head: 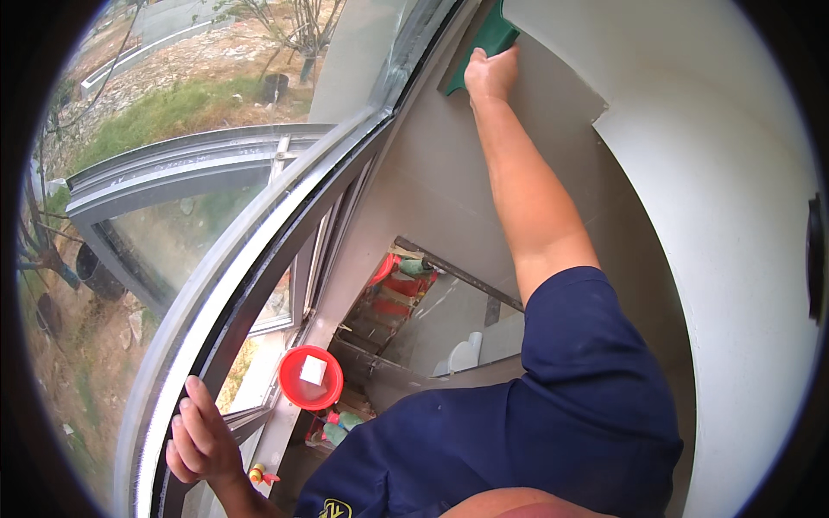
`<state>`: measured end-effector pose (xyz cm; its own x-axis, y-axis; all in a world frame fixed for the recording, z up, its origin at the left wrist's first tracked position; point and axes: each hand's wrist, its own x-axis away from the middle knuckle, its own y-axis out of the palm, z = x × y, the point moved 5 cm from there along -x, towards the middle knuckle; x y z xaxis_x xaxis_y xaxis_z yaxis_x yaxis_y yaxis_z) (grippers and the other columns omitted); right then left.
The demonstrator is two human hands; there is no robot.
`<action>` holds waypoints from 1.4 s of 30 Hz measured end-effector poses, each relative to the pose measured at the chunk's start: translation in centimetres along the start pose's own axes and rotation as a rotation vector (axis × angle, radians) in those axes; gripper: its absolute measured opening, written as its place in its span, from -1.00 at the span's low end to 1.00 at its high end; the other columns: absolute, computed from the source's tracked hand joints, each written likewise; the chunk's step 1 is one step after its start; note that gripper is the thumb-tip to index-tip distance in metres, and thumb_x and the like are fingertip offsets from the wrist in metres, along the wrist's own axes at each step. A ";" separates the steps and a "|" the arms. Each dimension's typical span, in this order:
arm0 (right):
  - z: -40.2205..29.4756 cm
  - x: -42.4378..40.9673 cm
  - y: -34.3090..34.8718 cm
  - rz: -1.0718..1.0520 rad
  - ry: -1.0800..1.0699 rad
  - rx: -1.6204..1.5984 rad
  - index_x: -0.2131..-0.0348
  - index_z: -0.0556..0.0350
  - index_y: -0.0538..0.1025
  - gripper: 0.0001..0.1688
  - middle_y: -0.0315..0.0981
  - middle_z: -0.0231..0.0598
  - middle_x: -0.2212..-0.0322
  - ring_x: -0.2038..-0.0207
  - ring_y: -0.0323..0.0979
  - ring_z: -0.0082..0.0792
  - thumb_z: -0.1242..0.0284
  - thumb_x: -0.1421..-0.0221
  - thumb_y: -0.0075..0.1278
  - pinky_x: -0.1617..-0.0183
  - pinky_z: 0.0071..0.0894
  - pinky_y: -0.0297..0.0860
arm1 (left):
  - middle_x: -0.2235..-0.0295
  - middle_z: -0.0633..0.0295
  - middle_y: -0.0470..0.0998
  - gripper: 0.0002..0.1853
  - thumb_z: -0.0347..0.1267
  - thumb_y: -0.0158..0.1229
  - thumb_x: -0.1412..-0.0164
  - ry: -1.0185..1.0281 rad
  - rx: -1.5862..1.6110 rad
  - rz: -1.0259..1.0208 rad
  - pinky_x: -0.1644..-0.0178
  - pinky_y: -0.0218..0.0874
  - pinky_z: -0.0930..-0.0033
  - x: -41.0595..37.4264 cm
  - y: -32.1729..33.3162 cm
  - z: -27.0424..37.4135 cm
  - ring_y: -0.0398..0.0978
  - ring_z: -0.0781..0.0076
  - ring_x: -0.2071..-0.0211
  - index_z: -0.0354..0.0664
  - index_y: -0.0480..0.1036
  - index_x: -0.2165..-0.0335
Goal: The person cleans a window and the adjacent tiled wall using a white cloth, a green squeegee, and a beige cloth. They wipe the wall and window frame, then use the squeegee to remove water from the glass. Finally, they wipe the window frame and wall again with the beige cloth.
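My right hand (493, 74) reaches up and grips a wide green plastic-handled scraper (482, 48). The tool's long edge lies against or very close to the grey plastered wall surface (440, 175) beside the window. At the lower left, the bent fingers of my left hand (204, 437) rest on the dark metal window frame (259, 291) and appear to hold its edge. Between my left hand and my body, a round red bucket (285, 395) stands on the sill with a white square piece (313, 370) in it.
An opened window sash (149, 178) juts outward over grass and rubble. Below me is a rectangular opening (453, 324) with a white pipe piece (465, 355) and several red and green items. A small yellow-and-red fitting (259, 474) lies near my left wrist. A pale curved wall (719, 213) rises at right.
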<state>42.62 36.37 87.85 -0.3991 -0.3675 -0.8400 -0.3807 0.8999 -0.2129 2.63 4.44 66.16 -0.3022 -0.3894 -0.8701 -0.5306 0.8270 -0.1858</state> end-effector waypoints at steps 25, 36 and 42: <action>4.8 0.9 -8.5 0.076 -0.160 0.367 -0.11 0.19 0.03 -0.31 -0.06 0.04 -0.14 -0.17 0.01 0.03 0.70 0.02 -0.16 -0.15 0.00 0.09 | 0.19 0.58 0.31 -0.73 -0.18 0.30 0.03 0.007 0.011 -0.047 0.12 0.06 0.53 0.3 -0.1 -0.2 0.23 0.68 0.13 0.28 0.54 0.26; 5.6 0.0 -8.0 0.124 0.128 0.154 -0.15 0.00 0.00 -0.39 -0.13 -0.17 -0.19 -0.24 -0.13 -0.15 0.42 -0.12 -0.29 -0.22 0.26 -0.28 | 0.20 0.58 0.32 -0.72 -0.17 0.32 0.05 0.020 0.003 -0.022 0.14 0.06 0.57 0.3 0.0 -0.3 0.24 0.69 0.14 0.28 0.54 0.26; 5.6 -1.3 -7.4 0.332 0.438 -0.409 -0.15 -0.08 0.12 -0.31 -0.04 -0.31 -0.19 -0.22 -0.07 -0.23 -0.03 -0.20 -0.62 -0.29 -0.07 -0.44 | 0.22 0.60 0.32 -0.72 -0.18 0.33 0.05 -0.007 0.018 -0.019 0.19 0.08 0.60 -0.1 0.0 -0.1 0.25 0.72 0.16 0.27 0.54 0.26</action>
<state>50.59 31.49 87.74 -0.8170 -0.2259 -0.5306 -0.4299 0.8519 0.2992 2.57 4.47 66.25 -0.2865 -0.4026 -0.8694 -0.5222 0.8264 -0.2106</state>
